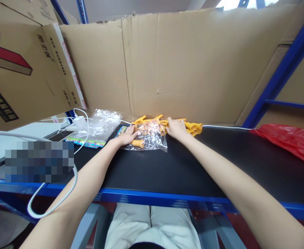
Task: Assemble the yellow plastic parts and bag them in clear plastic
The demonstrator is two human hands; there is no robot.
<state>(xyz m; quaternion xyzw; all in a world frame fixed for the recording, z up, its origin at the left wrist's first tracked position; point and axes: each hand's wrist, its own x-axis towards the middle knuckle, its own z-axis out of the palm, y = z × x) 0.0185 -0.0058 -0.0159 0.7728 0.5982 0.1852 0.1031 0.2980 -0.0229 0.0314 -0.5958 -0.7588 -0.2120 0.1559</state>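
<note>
Near the back of the black table, my left hand (127, 135) lies on the header end of a clear plastic bag (155, 140), fingers stretched out. Inside or under the shiny film is a short orange plastic tube (138, 143); which of the two I cannot tell. More orange plastic pieces (195, 128), some tube-like with flared ends, lie heaped along the cardboard. Over this heap my right hand (176, 128) is curled, its fingers closed around some of the pieces. Those under the palm are hidden.
Another clear bag with a colourful header (86, 141) lies left, beside a white charger (79, 122) and looping white cable (75, 173). A red plastic bag (289, 138) is at right. Cardboard (188, 62) walls the back; a blue metal edge (162, 200) runs along the front.
</note>
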